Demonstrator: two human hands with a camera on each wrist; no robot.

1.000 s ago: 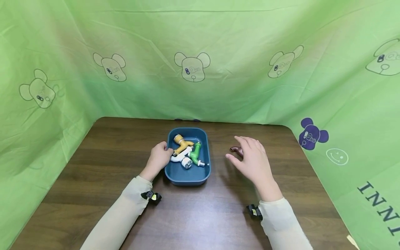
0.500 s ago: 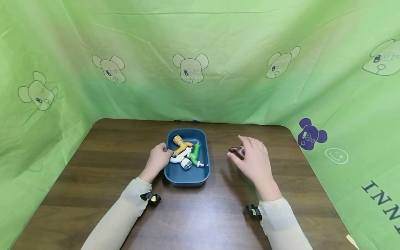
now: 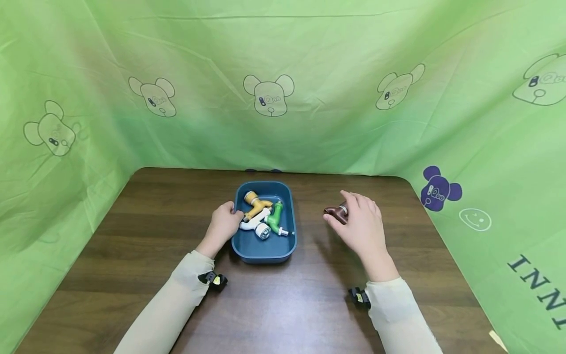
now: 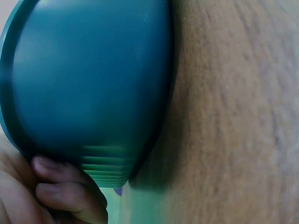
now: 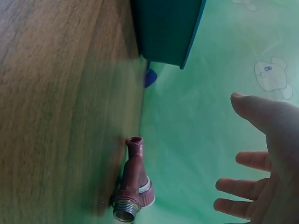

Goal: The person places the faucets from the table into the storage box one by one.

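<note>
My left hand [image 3: 224,222] grips the left rim of a blue plastic bin [image 3: 264,250], thumb over the edge; in the left wrist view its fingers [image 4: 65,193] curl against the bin's outer wall. Inside lie a yellow tap [image 3: 257,206], a white tap [image 3: 256,222] and a green tap [image 3: 275,219]. My right hand [image 3: 360,223] is held over a dark red-brown tap [image 3: 337,213] on the table, partly hiding it in the head view. In the right wrist view that tap [image 5: 134,179], with a threaded metal end, stands apart from the spread fingers and thumb.
The brown wooden table [image 3: 274,305] carries the bin near its middle and the red-brown tap to the right. A green curtain [image 3: 199,128] with printed bear heads hangs behind and along both sides.
My right hand has shifted slightly to the right, and more of the red-brown tap shows beside the thumb. The left hand stays on the bin's rim.
</note>
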